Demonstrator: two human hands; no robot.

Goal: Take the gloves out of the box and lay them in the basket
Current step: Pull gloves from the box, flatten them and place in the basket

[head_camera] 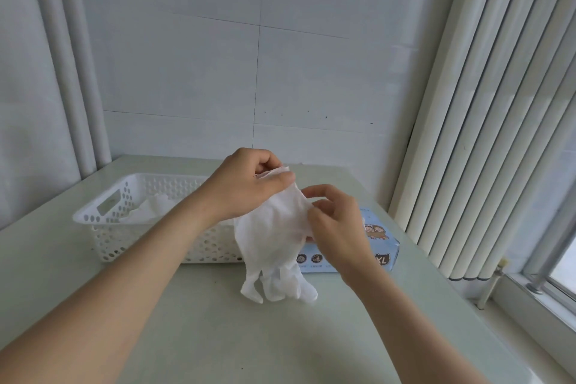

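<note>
The thin, translucent white disposable glove hangs with its long axis near vertical, cuff up and fingers pointing down toward the pale, smooth tabletop. The left hand pinches the crumpled cuff at the top; the right hand pinches the glove's right edge just below. The glove sits between both hands, in front of two items: a white perforated plastic basket at left and a light-blue cardboard box at right. Crumpled white film lies inside the basket.
</note>
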